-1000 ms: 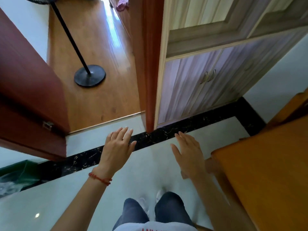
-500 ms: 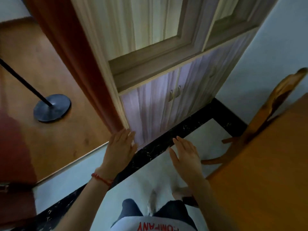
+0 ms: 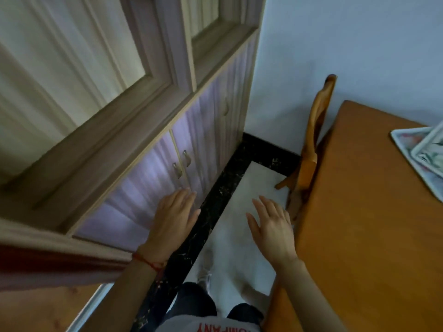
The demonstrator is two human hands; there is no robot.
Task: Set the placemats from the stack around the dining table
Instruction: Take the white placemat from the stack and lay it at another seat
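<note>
- Head view, the room: pale floor tiles [image 3: 242, 248] with a black marbled border [image 3: 223, 188] are seen running along a tall light-wood cabinet with lilac lower doors [image 3: 148, 178]; a white wall [image 3: 347, 44] closes the corner.
- Head view, the table: an orange-brown wooden dining table [image 3: 359, 236] fills the right side, with a wooden chair [image 3: 311, 144] tucked against its far end.
- Head view, the task's things: a stack of pale, floral-printed placemats [image 3: 422, 154] is glimpsed on the table at the right edge of the frame, partly cut off; none appears to have been laid out yet.
- Head view, the hands: the left hand [image 3: 171, 224], with a red cord at the wrist, and the right hand [image 3: 271, 228] are held out flat with fingers straight, empty, above the floor.
- Change: compared with a second ago, the doorway and fan stand have been swung out of view and the placemats brought into sight; the turn towards the table is judged nearly made, so a reach to the stack seems next.
</note>
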